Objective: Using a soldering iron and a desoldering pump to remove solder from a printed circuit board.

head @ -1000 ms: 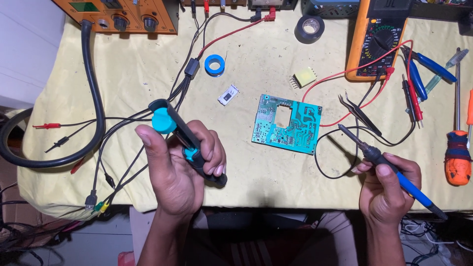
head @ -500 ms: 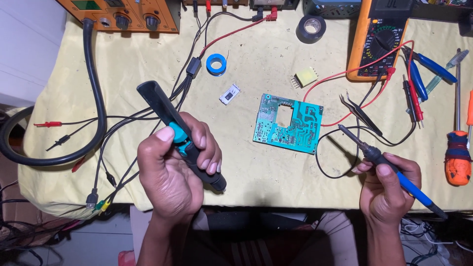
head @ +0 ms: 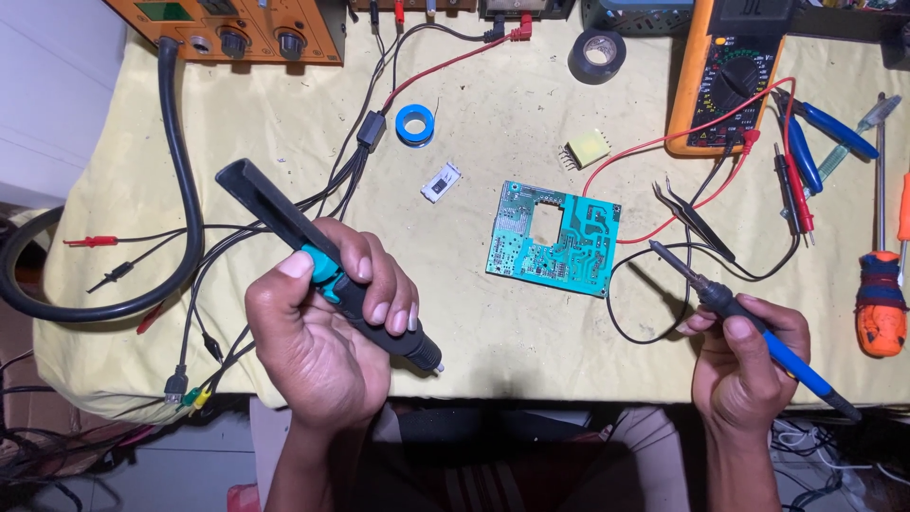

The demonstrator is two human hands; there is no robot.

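My left hand (head: 327, 346) grips a black and teal desoldering pump (head: 322, 265) near the table's front edge; its plunger sticks out up-left and its white tip points down-right. My right hand (head: 744, 365) holds a blue-handled soldering iron (head: 730, 308), whose tip points up-left, a short way right of the green circuit board (head: 555, 237). The board lies flat on the yellow table cover (head: 512, 114) between my hands, with a square hole in its middle. Neither tool touches it.
An orange power supply (head: 237, 24) and thick black cable (head: 180, 190) sit at the left, an orange multimeter (head: 725, 76) with red and black leads at the right. Tweezers (head: 692, 218), blue pliers (head: 815, 133), screwdrivers (head: 880, 294), black tape (head: 597, 52), blue solder-wick reel (head: 414, 123).
The pump's plunger now stands extended up-left; a second ago my left thumb rested on its teal end. My right hand and the iron have stayed put.
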